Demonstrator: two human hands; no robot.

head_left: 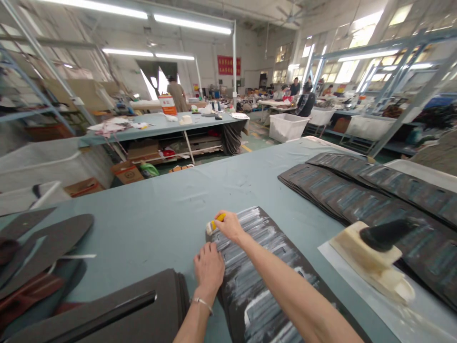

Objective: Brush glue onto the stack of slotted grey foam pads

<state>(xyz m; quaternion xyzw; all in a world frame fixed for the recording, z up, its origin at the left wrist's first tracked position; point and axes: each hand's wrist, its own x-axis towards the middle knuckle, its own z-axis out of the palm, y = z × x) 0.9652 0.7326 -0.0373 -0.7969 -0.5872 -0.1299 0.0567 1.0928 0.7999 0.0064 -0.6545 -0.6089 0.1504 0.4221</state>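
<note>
Right hand (229, 226) gripping yellow-handled tool (216, 222), possibly glue brush, at far end of dark panel (257, 267) on desk (157, 224). Left hand (209, 270) flat, fingers spread, pressing panel's left edge.

1. A long blue-grey work table (171, 209) carried everything.
2. A dark sheet streaked with white glue (257, 267) lay at its near middle.
3. Overlapping dark cut-out panels (357, 190) were fanned along the right side.
4. A glue-caked tray (371, 267) sat on a pale mat (410, 319).
5. Dark curved pieces (46, 243) lay at the left edge, and a stack of dark sheets (124, 309) sat at the near edge.
</note>
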